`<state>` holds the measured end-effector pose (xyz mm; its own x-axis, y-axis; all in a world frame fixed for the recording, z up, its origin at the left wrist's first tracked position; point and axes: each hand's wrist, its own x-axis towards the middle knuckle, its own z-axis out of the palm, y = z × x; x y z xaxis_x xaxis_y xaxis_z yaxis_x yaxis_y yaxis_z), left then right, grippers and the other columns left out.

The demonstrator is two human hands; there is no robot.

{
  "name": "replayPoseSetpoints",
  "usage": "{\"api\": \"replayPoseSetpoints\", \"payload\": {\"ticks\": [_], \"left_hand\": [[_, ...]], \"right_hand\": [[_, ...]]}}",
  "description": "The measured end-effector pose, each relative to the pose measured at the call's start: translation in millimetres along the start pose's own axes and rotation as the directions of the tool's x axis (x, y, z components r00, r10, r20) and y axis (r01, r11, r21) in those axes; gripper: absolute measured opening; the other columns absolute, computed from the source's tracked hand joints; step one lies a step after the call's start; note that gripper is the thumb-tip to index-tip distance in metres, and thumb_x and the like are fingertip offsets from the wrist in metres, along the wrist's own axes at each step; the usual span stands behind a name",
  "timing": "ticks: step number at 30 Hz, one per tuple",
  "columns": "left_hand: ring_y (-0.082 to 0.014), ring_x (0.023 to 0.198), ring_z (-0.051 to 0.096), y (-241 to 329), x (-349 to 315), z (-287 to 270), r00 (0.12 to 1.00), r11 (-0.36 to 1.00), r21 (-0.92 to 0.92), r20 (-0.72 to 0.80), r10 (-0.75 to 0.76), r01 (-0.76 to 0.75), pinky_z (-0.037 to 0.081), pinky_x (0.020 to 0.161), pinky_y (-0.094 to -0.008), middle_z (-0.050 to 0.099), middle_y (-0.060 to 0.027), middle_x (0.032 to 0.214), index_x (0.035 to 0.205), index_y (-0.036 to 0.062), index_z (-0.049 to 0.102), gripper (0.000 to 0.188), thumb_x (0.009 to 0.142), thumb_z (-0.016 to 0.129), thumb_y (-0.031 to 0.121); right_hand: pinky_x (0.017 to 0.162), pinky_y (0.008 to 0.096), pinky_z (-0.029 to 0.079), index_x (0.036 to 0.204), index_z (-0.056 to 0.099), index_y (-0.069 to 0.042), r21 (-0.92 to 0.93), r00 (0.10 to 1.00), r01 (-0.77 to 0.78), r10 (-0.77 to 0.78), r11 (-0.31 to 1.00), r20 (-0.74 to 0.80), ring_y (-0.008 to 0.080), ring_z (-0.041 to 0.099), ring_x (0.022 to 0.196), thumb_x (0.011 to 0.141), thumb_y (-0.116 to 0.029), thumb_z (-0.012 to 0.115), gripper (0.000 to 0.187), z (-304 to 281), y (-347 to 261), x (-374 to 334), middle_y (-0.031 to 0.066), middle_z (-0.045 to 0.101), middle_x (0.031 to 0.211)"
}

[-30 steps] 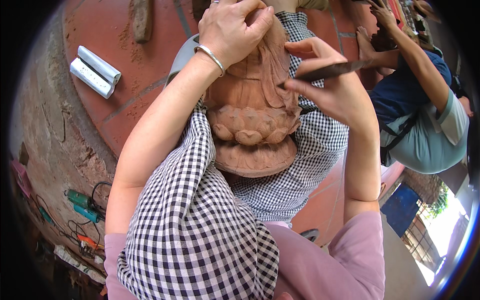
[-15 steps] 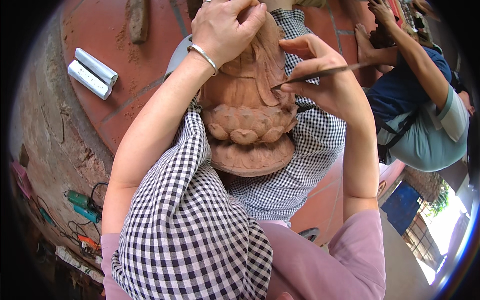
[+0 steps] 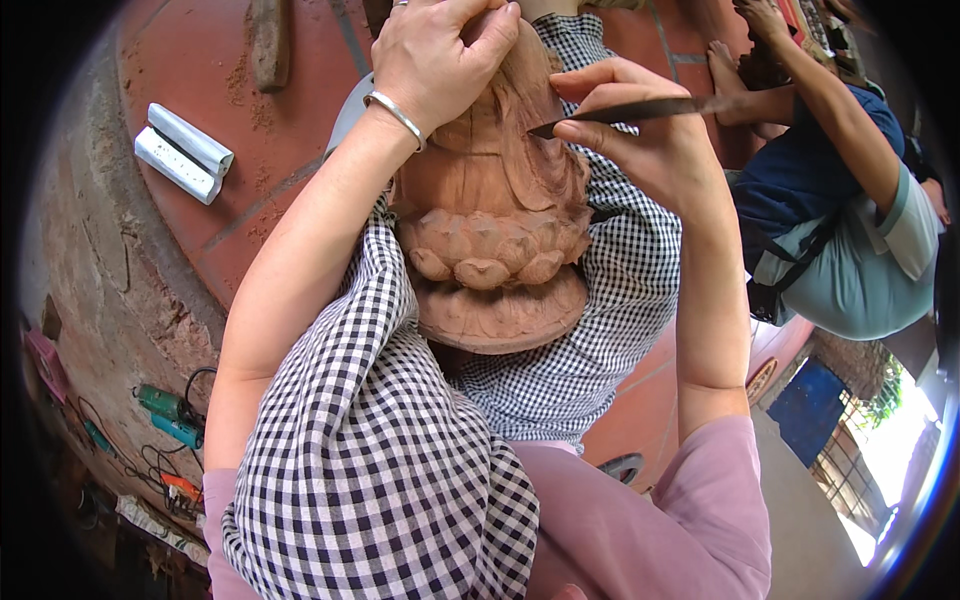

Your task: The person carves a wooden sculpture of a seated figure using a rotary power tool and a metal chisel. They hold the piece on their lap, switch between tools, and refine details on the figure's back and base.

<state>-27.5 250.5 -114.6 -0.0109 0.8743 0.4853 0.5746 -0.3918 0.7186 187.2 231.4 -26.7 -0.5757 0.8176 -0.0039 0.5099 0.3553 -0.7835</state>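
A reddish-brown carved wooden statue (image 3: 465, 178) with a lotus-petal base lies across my lap, its round foot toward me. At its far end my left hand (image 3: 440, 58), with a silver bangle on the wrist, is wrapped round the upper part, which the fingers partly hide. Between thumb and fingers my right hand (image 3: 640, 130) pinches a thin, dark, pointed carving knife (image 3: 600, 114). The tip meets the draped folds on the statue's right side. Under the statue is a black-and-white checked cloth (image 3: 350, 450) over my legs.
A folded whitish metal piece (image 3: 184, 152) and a wooden block (image 3: 270, 45) lie on the red tiles at left. Green power tools (image 3: 168, 415) with tangled cords are at lower left. Another person (image 3: 840, 200) sits close on the right.
My right hand has moved the knife tip farther up the statue and slightly left, with the blade now flatter. My left hand keeps its hold, shifted slightly left in view.
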Motion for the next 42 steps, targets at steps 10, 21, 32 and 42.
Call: {"api": "replayPoseSetpoints", "payload": {"ticks": [10,21,32,42], "left_hand": [[-0.0503,0.139,0.042,-1.3,0.9,-1.0,1.0,1.0,-0.002,0.008,0.014,-0.014,0.03,0.12,-0.0494,0.042,-0.0369,0.148,0.102,0.0028,0.073,0.025,0.09,0.067,0.024],[-0.0506,0.139,0.042,-1.9,-0.5,-1.2,1.0,1.0,-0.007,0.0,-0.001,0.001,0.032,0.119,-0.0495,0.043,-0.0356,0.149,0.101,0.004,0.074,0.025,0.09,0.068,0.025],[-0.05,0.139,0.042,-1.1,-0.8,-1.4,1.0,1.0,-0.018,0.004,-0.013,0.013,0.031,0.119,-0.0487,0.043,-0.0353,0.149,0.101,0.003,0.074,0.026,0.091,0.065,0.026],[-0.0502,0.14,0.04,-0.9,-1.8,-1.7,0.998,0.998,-0.029,0.01,-0.057,0.057,0.033,0.118,-0.0482,0.041,-0.0325,0.152,0.104,0.0041,0.074,0.028,0.092,0.065,0.028]], "right_hand": [[0.082,0.0324,0.056,0.087,0.069,0.002,-0.082,0.998,0.053,-0.055,0.995,-0.017,0.0257,0.07,0.098,0.077,-0.01,0.085,0.023,4.3,-7.2,-1.7,0.0119,0.07,0.11],[0.064,0.0354,0.052,0.095,0.073,0.001,-0.098,0.976,-0.133,0.113,0.986,-0.186,0.0279,0.067,0.069,0.083,-0.015,0.078,0.021,19.6,-24.5,5.1,0.0116,0.069,0.073],[0.071,0.0265,0.057,0.099,0.066,0.001,0.105,0.82,-0.213,0.236,0.971,-0.522,0.0138,0.069,0.079,0.085,-0.005,0.076,0.018,74.7,-37.3,-53.5,0.0099,0.071,0.09],[0.089,0.0388,0.061,0.083,0.065,0.0,-0.328,0.894,0.011,-0.156,0.945,-0.421,0.0295,0.072,0.076,0.076,0.004,0.073,0.011,75.5,-40.7,-36.2,0.0134,0.067,0.079]]}}
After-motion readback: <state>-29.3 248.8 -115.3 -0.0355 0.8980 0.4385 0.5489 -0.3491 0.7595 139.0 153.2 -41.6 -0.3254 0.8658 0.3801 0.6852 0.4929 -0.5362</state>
